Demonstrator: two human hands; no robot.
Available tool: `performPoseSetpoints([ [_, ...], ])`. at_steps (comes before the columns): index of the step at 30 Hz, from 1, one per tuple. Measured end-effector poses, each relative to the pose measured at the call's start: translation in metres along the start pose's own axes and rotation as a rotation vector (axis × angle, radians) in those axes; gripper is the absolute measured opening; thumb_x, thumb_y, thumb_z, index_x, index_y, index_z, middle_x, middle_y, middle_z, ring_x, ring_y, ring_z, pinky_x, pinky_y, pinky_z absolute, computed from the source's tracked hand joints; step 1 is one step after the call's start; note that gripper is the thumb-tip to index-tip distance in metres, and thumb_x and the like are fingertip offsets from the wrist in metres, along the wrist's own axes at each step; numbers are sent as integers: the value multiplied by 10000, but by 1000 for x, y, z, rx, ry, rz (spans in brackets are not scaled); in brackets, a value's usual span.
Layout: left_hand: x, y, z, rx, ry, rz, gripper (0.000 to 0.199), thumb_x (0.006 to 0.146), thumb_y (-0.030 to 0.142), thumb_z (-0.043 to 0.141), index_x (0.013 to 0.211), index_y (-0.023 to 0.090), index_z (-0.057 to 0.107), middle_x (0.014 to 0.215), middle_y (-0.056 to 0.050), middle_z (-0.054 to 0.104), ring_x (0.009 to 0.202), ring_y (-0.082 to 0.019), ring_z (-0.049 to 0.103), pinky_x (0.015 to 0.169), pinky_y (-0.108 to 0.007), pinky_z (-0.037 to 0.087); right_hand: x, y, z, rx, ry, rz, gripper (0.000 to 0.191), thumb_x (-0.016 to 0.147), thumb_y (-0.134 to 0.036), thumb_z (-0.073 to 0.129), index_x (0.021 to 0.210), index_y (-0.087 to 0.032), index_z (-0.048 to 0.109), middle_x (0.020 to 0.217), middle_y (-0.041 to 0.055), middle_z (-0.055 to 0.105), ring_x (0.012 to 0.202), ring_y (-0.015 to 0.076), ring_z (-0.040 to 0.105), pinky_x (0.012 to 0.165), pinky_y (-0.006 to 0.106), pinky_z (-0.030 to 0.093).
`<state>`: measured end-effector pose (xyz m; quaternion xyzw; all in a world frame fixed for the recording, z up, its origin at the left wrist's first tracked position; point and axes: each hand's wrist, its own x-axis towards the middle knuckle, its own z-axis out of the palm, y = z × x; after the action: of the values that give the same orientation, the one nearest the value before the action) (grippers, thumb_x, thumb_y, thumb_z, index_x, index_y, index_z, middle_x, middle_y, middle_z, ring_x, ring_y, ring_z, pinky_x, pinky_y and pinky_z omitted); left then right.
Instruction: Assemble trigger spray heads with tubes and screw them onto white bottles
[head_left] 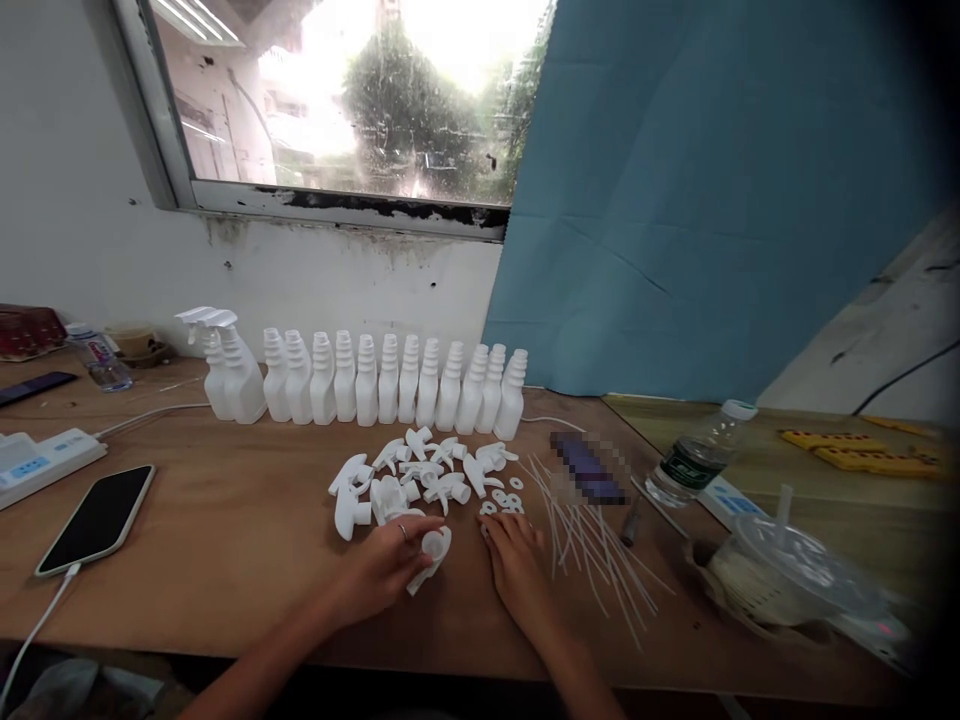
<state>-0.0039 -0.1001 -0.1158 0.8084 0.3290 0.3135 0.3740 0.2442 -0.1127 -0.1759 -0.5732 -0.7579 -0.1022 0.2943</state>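
Observation:
My left hand (382, 565) is closed around a white trigger sprayer head (433, 545), its round collar opening facing up toward me. A little to the right, my right hand (516, 555) rests on the table with its fingers stretched forward over small white ring washers (516, 484). Its fingertips touch the nearest rings and partly hide them. Beyond my hands lies a loose pile of white trigger sprayer heads (421, 470). Thin white dip tubes (592, 550) are scattered to the right of my right hand.
A row of open white spray bottles (388, 385) stands at the back; two bottles with sprayer heads (241, 380) stand at its left end. A phone (97, 520) and power strip (52, 462) lie left. On the right are a water bottle (694, 460) and a lidded cup (787, 570).

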Motion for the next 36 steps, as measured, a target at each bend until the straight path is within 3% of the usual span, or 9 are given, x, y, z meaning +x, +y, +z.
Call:
performPoseSetpoints([
  [4, -7, 3, 1, 4, -31, -108, 367, 953, 322, 465, 1296, 221, 550, 1102, -65, 656, 949, -199, 607, 878, -315, 481, -1, 1, 2, -53, -20, 33, 248, 931, -107, 421, 1049, -222, 605, 1040, 77, 617, 963, 267, 543, 737, 372, 357],
  [7, -12, 10, -1, 4, -78, -75, 390, 955, 361, 478, 1332, 271, 517, 1281, -51, 582, 1115, -217, 562, 982, -327, 437, -2, 1, 3, -49, -9, 41, 240, 932, -117, 416, 1000, -225, 619, 1028, 73, 616, 950, 258, 556, 734, 368, 373],
  [10, -14, 9, 1, 37, -85, -12, 467, 894, 340, 587, 1349, 290, 495, 1337, -55, 518, 1110, -214, 563, 958, -311, 460, -2, 2, 4, -40, 24, 34, 264, 951, -138, 384, 1009, -228, 625, 1022, 71, 632, 930, 252, 570, 725, 370, 382],
  [15, -13, 2, 7, 84, -76, 36, 450, 923, 231, 501, 1364, 315, 467, 1273, -41, 573, 1107, -193, 578, 975, -318, 458, -4, 4, 6, 5, 66, 44, 275, 966, -160, 353, 1064, -214, 605, 959, 73, 655, 890, 248, 593, 742, 384, 404],
  [20, -14, 2, 7, 110, -43, -31, 444, 893, 252, 538, 1332, 277, 472, 1272, -51, 600, 1118, -212, 586, 965, -321, 473, -4, 4, 7, 63, 74, 65, 254, 952, -186, 404, 1132, -201, 582, 997, 87, 635, 914, 254, 597, 791, 403, 440],
  [23, -14, 2, 8, 153, -33, -18, 391, 874, 225, 541, 1260, 271, 503, 1208, -36, 626, 1083, -201, 595, 949, -305, 474, -4, 3, 6, 54, 101, 87, 216, 941, -212, 435, 1070, -189, 607, 1043, 111, 607, 957, 270, 579, 802, 412, 443],
  [27, -14, 3, 9, 247, -47, 0, 350, 861, 223, 539, 1207, 267, 514, 1104, -36, 641, 991, -205, 609, 879, -309, 489, -4, 2, 3, 23, 56, 77, 222, 948, -179, 413, 928, -211, 632, 903, 72, 621, 874, 264, 578, 741, 406, 414],
  [32, -13, 2, 10, 315, -47, 22, 401, 858, 204, 529, 1251, 264, 474, 1115, -52, 621, 1001, -220, 598, 872, -328, 479, -3, 0, 1, 7, 92, 68, 298, 931, -159, 413, 1178, -215, 570, 1063, 97, 606, 972, 271, 565, 799, 423, 411],
  [36, -12, 0, 11, 311, -53, 12, 401, 855, 207, 549, 1246, 267, 486, 1119, -46, 628, 988, -216, 606, 852, -317, 482, -3, -2, -1, -64, 99, 125, 197, 914, -189, 454, 998, -217, 630, 1021, 102, 607, 940, 297, 547, 745, 424, 403],
])
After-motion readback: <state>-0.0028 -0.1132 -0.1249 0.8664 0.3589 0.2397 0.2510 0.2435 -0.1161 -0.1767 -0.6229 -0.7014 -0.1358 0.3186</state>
